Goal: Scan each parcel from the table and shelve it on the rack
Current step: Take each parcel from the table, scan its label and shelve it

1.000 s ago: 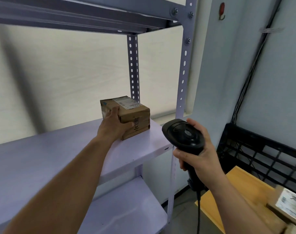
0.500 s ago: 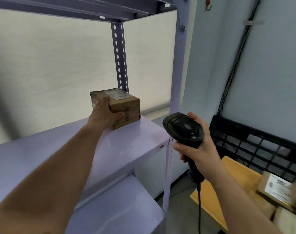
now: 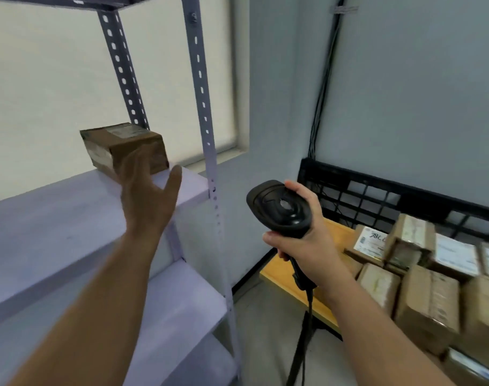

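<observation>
A small brown cardboard parcel (image 3: 123, 147) sits on the pale lilac metal rack shelf (image 3: 70, 213), near its back right corner beside a perforated upright. The left hand (image 3: 146, 196) hangs in front of it — fingers spread, holding nothing (blurred). The right hand (image 3: 302, 240) is wrapped around the grip of a black handheld barcode scanner (image 3: 282, 210). More cardboard parcels (image 3: 427, 296) crowd the yellow wooden table (image 3: 282, 274) to the right.
</observation>
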Demonstrator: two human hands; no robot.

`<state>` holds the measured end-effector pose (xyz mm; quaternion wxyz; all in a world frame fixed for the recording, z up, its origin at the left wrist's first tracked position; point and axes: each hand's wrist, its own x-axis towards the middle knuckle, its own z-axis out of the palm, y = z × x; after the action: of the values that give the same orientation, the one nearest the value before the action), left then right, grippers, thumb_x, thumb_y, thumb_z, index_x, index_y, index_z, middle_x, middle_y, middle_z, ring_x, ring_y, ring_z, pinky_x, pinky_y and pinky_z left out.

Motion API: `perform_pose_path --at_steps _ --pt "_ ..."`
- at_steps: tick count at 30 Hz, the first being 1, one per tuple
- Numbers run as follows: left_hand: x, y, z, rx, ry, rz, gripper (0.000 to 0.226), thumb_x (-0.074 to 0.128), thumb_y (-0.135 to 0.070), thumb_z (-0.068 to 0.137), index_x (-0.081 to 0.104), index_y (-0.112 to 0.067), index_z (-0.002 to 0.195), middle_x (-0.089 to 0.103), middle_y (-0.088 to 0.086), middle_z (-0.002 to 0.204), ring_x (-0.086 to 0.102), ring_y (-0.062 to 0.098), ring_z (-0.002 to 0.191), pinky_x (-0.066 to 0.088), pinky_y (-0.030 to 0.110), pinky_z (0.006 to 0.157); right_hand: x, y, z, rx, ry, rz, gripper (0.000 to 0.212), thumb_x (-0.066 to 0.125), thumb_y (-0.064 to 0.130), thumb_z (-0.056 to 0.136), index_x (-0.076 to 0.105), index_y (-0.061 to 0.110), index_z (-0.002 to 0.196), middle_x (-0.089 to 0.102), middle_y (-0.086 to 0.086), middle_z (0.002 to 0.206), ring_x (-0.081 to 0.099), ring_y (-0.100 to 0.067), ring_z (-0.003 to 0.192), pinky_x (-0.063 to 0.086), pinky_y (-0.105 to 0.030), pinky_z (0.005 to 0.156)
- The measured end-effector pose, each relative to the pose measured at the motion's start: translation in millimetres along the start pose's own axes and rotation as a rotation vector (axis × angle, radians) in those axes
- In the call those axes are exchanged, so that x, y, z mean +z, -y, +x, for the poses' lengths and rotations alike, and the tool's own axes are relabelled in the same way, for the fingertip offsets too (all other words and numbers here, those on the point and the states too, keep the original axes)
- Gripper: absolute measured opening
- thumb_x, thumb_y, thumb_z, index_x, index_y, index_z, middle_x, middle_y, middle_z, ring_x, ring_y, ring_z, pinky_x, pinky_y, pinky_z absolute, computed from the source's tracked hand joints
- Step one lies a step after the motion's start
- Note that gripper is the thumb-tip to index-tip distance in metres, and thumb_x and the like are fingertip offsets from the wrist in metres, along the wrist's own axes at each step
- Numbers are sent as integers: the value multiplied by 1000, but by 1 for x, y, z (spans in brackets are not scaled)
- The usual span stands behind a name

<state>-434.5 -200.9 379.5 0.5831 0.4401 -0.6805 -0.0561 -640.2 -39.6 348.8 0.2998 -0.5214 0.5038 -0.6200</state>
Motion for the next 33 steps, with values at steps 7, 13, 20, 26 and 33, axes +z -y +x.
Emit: perform_pose_path --at_steps 7,13,20,26,33 --pt "64 -71 -110 26 354 -188 55 50 -48 84 58 -14 127 53 -2 113 54 14 101 46 31 84 -72 -4 -58 -51 -106 -89 85 77 -12 73 42 42 129 58 16 118 63 -2 99 52 -17 78" --pt "108 -125 -185 -31 561 -230 46 59 -36 89 56 -17 131 55 -2 117 54 19 108 49 41 91 -145 -6 -110 -39 -226 -179 85 82 12 68 42 48 133 55 24 121 62 -12 108 52 -33 85" --pt "147 -193 -235 16 731 -284 46 59 -29 94 47 -22 138 51 -5 126 48 13 116 43 33 98 -208 1 -157 -64 -375 -301 83 83 12 70 40 39 136 52 28 125 57 -9 117 55 -34 93" --pt "184 -228 -246 58 871 -241 56 57 -39 93 38 -26 145 45 -6 143 42 12 128 41 34 103 -247 -2 -174 -23 -472 -292 82 81 23 66 42 45 134 52 32 120 61 -25 107 56 -37 82" --pt "253 -258 -233 92 998 -197 72 59 -42 91 26 -23 151 36 2 149 31 16 135 31 32 105 -285 -7 -164 29 -588 -337 83 81 6 74 40 48 133 50 30 117 61 -19 97 57 -21 78"
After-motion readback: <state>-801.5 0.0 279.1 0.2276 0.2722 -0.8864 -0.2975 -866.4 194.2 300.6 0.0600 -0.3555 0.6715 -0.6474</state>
